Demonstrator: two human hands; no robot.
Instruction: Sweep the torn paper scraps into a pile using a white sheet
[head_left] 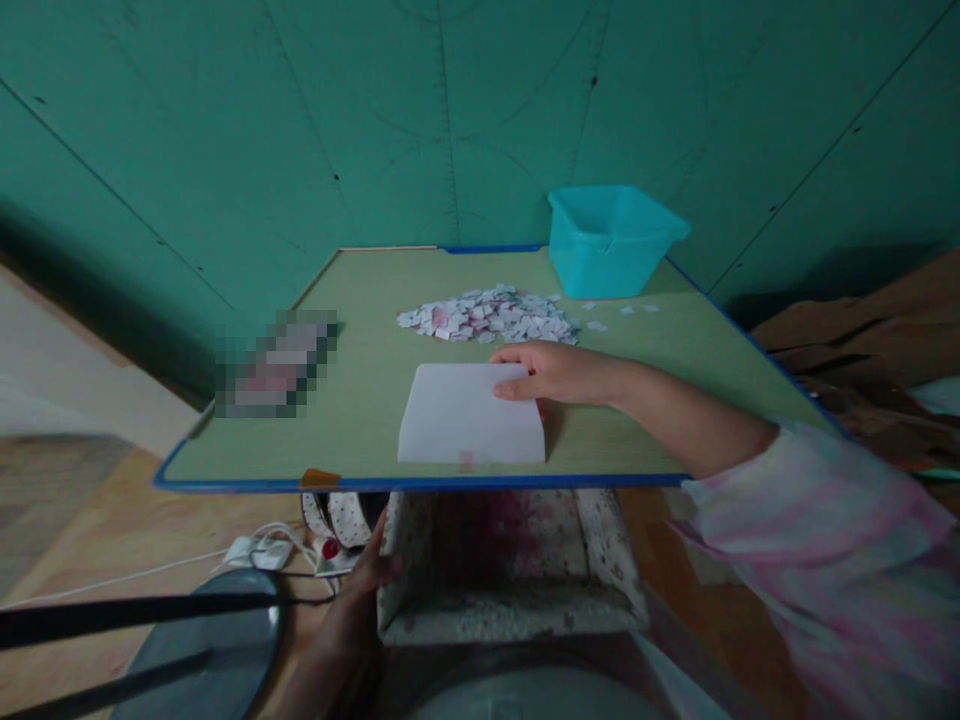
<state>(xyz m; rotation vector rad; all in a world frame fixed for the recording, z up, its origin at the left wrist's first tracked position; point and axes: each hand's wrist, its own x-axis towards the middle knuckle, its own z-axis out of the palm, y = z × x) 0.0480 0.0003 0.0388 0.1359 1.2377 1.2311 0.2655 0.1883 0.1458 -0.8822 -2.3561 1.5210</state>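
My right hand (547,373) reaches in from the right over the pale green tabletop (360,400). Its thumb lies on top of a white rectangular sheet (469,415) with rounded far corners, and its fingers curl around the far right edge. Whether the sheet is single or a stack, I cannot tell. Just beyond it spreads a pile of small white and pinkish paper pieces (495,315). Below the table's front edge, my left hand (364,590) grips the left side of a speckled, stained open box (510,620); part of its fingers is hidden.
A turquoise plastic bin (615,240) stands at the back right, with a few loose paper bits near it. A blurred-out flat object (277,365) lies at the left. Below are white cables (277,540), a dark round seat (202,650) and a green wall (450,120) behind.
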